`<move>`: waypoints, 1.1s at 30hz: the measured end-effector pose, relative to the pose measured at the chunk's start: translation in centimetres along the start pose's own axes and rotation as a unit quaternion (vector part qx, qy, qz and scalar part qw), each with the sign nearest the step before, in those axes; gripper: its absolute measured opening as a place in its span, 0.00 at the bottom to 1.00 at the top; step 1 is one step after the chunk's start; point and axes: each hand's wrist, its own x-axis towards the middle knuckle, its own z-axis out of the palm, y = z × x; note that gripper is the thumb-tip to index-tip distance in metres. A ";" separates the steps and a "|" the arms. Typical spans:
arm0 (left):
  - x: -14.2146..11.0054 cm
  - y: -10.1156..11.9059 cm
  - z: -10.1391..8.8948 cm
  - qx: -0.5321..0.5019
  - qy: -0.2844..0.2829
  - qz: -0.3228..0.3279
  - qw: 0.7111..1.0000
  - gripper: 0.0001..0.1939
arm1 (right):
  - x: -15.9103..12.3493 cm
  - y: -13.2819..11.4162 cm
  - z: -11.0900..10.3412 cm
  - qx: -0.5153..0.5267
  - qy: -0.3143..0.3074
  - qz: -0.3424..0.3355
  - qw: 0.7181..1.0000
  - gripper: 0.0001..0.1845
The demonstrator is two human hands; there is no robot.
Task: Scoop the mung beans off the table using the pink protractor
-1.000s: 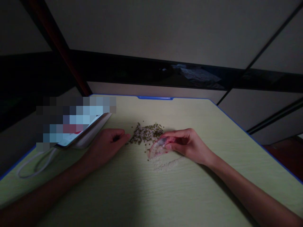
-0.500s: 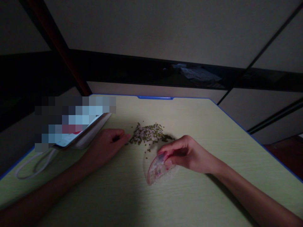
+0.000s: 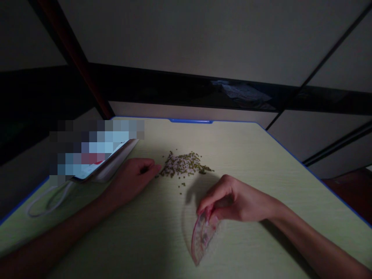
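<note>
Protractor (image 3: 202, 238) in grip at a dim counter (image 3: 252, 155): at far left, a white strap (image 3: 32, 214) loops beside a lit screen (image 3: 90, 171), much of it blurred out. The left hand (image 3: 139, 174), fingers curled together, rests just beside mixed green and white grains (image 3: 183, 162). Nearer the camera and to their right, the clear, red-edged protractor tilts, clamped between thumb and fingers of the right hand (image 3: 207, 217); whether it touches the counter cannot be told.
</note>
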 end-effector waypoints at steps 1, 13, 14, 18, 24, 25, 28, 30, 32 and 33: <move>0.0 -0.1 0.0 0.001 -0.001 0.000 1.000 0.19 | -0.1 -0.1 -0.1 -0.006 -0.014 0.001 1.000 0.14; 0.1 0.2 -0.1 0.006 0.008 0.004 1.000 0.19 | -2.1 0.1 -4.0 0.061 0.196 -0.007 0.979 0.13; 0.1 0.3 -0.1 0.004 0.007 0.003 1.000 0.19 | -2.2 0.5 -4.6 0.076 0.259 -0.006 0.963 0.13; 0.1 0.1 -0.1 0.002 0.006 0.006 1.000 0.19 | -2.3 2.1 -6.3 0.082 0.358 0.041 0.929 0.16; 0.3 0.0 -0.1 0.005 0.012 0.014 1.000 0.19 | -2.2 3.2 -6.6 0.002 0.365 0.054 0.929 0.20; 0.3 0.0 -0.1 0.004 0.012 0.015 1.000 0.19 | -2.2 3.2 -6.4 -0.003 0.365 0.050 0.929 0.20; 0.2 0.1 -0.1 0.003 0.009 0.011 1.000 0.18 | -2.3 3.1 -5.8 -0.012 0.359 0.041 0.932 0.20; 0.2 0.2 -0.1 0.007 0.009 0.012 1.000 0.18 | -2.4 3.1 -5.0 -0.011 0.354 0.034 0.935 0.19; 0.2 0.1 -0.1 0.012 0.010 0.016 1.000 0.18 | -2.8 3.0 -4.0 -0.007 0.352 0.031 0.936 0.19; 0.3 0.1 -0.1 0.013 0.010 0.019 1.000 0.18 | -3.1 3.0 -3.3 -0.005 0.353 0.032 0.935 0.18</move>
